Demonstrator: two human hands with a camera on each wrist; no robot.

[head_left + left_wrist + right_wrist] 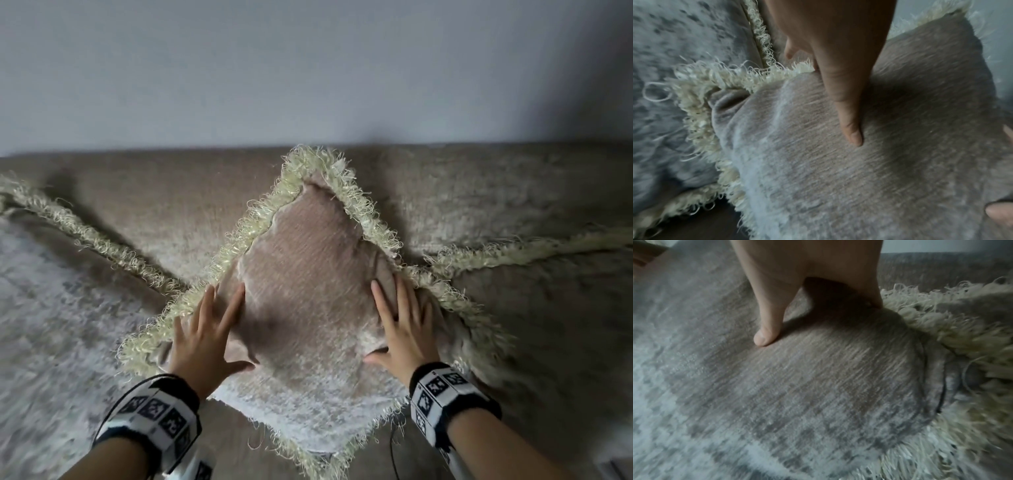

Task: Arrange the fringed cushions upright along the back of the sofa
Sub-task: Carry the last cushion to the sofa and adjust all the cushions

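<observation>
A: Left to right. What lay at the far left?

B: A left cushion (51, 274), fringed, leaning against the sofa back (164, 192). Only part of it was in frame.

A: Then the left hand?

B: The left hand (202, 335) lay flat on the middle cushion (305, 291), fingers straight and spread, thumb out to the side. It pressed the fabric and gripped nothing. The left wrist view showed the thumb dented into the weave.

A: And the middle cushion itself?

B: It stood on one corner like a diamond, its top corner against the sofa back, just under the wall (308, 68). Cream fringe (246, 226) ran round its edges.

A: The right hand?

B: The right hand (404, 329) was the mirror of the left: fingers extended on the cushion's right side, near the fringe, thumb spread. Open palm, nothing clasped.

A: Far right?

B: A right cushion (548, 308), its fringed edge touching the middle one's.

A: How should the step be done well?

B: My judgement: press evenly with both palms so the filling settles without twisting the cushion. Keep the top corner tucked to the back, and let go of both sides together. It looked soft and likely to slump if freed unevenly.

A: Any writing or brands?

B: None readable. The wristbands (442, 394) carried black-and-white square markers, no words.
</observation>
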